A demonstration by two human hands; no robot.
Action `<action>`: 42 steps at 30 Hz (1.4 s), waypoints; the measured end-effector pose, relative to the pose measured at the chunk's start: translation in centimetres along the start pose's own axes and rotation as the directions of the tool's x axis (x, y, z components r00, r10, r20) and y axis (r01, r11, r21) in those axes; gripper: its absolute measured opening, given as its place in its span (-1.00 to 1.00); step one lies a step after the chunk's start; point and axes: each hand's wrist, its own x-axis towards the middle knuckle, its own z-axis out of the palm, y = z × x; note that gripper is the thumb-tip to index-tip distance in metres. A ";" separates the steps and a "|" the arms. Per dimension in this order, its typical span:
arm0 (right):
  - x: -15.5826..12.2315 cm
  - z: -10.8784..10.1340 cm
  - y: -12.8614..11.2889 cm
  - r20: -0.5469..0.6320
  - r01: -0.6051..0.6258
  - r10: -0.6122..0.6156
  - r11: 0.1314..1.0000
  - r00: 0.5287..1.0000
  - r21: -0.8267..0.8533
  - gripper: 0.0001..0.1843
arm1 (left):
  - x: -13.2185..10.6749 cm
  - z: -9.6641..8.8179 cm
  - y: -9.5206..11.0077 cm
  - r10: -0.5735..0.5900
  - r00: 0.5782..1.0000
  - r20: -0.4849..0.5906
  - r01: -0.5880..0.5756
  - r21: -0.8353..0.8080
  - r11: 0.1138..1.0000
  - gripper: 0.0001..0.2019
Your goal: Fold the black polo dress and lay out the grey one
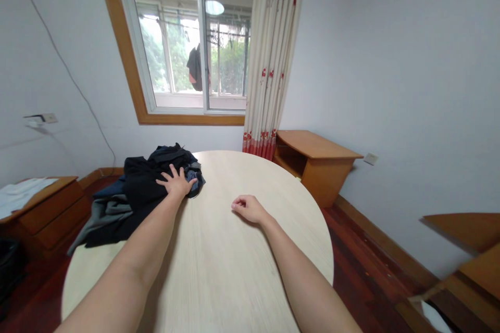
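A heap of dark crumpled clothes [144,192] lies on the far left part of the round pale wood-grain bench [234,260], spilling over its left edge. The heap is mostly black fabric, bunched and folded on itself, with a grey piece hanging down toward the floor at the lower left and a bit of blue-grey cloth showing at its right end. Nothing in it lies flat; the layers are rumpled and overlap so that single garments cannot be told apart.

The left hand [176,182] rests palm down on the right end of the heap, fingers spread and flat against the black cloth, not pinching anything. The right hand [248,208] lies on the bare bench top, well apart from the clothes, with its fingers curled loosely inward and nothing in it.

Behind the bench stands a window with an orange wooden frame [128,62], and a cream curtain with red flowers [273,57] hangs at its right side. A low orange wooden cabinet [316,161] sits against the white wall beyond the bench, and another wooden cabinet [42,213] with white cloth on top stands at the left.
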 end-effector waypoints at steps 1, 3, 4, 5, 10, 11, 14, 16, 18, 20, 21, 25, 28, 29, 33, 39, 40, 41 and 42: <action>0.0 0.0 0.1 0.003 0.001 -0.001 1.000 1.000 0.001 -0.79 | 0.1 -0.1 0.1 -0.005 1.000 -0.004 0.005 -0.004 1.000 -0.16; 0.1 0.1 0.3 0.004 0.001 -0.001 1.000 1.000 -0.004 -0.79 | 0.0 -0.6 0.3 -0.011 1.000 0.011 0.011 -0.019 1.000 -0.18; 0.2 0.1 0.4 0.000 0.001 -0.001 1.000 1.000 -0.008 -0.80 | -0.3 -0.9 0.4 -0.008 1.000 0.029 0.009 -0.031 0.999 -0.19; 0.2 0.1 0.5 -0.004 0.004 -0.004 1.000 1.000 -0.010 -0.80 | -0.7 -1.3 0.6 0.002 0.999 0.050 0.000 -0.043 0.999 -0.19; 0.3 0.1 0.5 -0.019 0.009 -0.010 0.999 1.000 -0.034 -0.80 | -6.2 -3.2 1.1 0.333 0.943 -0.012 -0.333 -0.056 0.941 -0.27; 0.3 0.2 0.5 -0.022 0.008 -0.008 0.999 1.000 -0.037 -0.80 | -7.6 -3.5 1.2 0.436 0.899 -0.039 -0.438 -0.080 0.895 -0.33; 0.3 0.3 0.6 -0.047 0.008 -0.011 0.999 0.999 -0.053 -0.79 | -11.3 -3.9 1.5 0.588 0.807 -0.042 -0.581 -0.231 0.780 -0.52; 0.3 0.4 0.6 -0.072 0.012 -0.017 0.997 0.997 -0.075 -0.78 | -12.8 -3.8 1.4 0.576 0.818 0.001 -0.548 -0.307 0.778 -0.57; 0.4 0.4 0.6 -0.082 0.007 -0.016 0.993 0.996 -0.116 -0.78 | -13.4 -3.6 1.1 0.545 0.838 0.039 -0.503 -0.335 0.797 -0.55; 0.4 0.3 0.3 -0.085 -0.022 0.005 0.982 0.996 -0.189 -0.78 | -13.5 -3.2 0.7 0.533 0.844 0.054 -0.485 -0.348 0.802 -0.52; 0.3 0.3 0.1 -0.088 -0.041 0.020 0.971 0.996 -0.236 -0.78 | -13.5 -3.1 0.5 0.535 0.843 0.059 -0.483 -0.353 0.801 -0.51; -0.1 -0.1 -1.2 -0.063 -0.114 0.096 0.903 0.993 -0.415 -0.76 | -13.1 -2.7 -0.6 0.531 0.844 0.075 -0.476 -0.352 0.806 -0.48; -0.5 -0.3 -2.0 0.010 -0.113 0.135 0.868 0.991 -0.483 -0.73 | -12.9 -2.6 -1.2 0.517 0.852 0.082 -0.462 -0.348 0.816 -0.50; -0.6 -0.4 -2.1 0.037 -0.103 0.139 0.867 0.990 -0.487 -0.73 | -12.9 -2.5 -1.3 0.515 0.853 0.083 -0.459 -0.347 0.818 -0.51; -0.8 -0.7 -2.2 0.122 -0.064 0.133 0.892 0.984 -0.448 -0.72 | -12.6 -2.3 -1.4 0.519 0.851 0.084 -0.463 -0.349 0.815 -0.59; -0.6 -1.1 -1.3 0.140 -0.041 0.098 0.932 0.985 -0.361 -0.68 | -12.4 -2.2 -1.1 0.553 0.827 0.102 -0.494 -0.336 0.802 -0.59; -0.6 -1.1 -1.2 0.139 -0.037 0.091 0.937 0.986 -0.349 -0.68 | -12.4 -2.2 -1.1 0.551 0.828 0.105 -0.495 -0.325 0.806 -0.59; -0.6 -1.1 -1.1 0.139 -0.035 0.087 0.941 0.986 -0.337 -0.68 | -12.4 -2.2 -1.0 0.548 0.829 0.109 -0.495 -0.313 0.811 -0.59; -0.6 -1.1 -1.1 0.139 -0.036 0.086 0.944 0.987 -0.328 -0.67 | -12.3 -2.1 -1.0 0.545 0.831 0.115 -0.493 -0.303 0.816 -0.59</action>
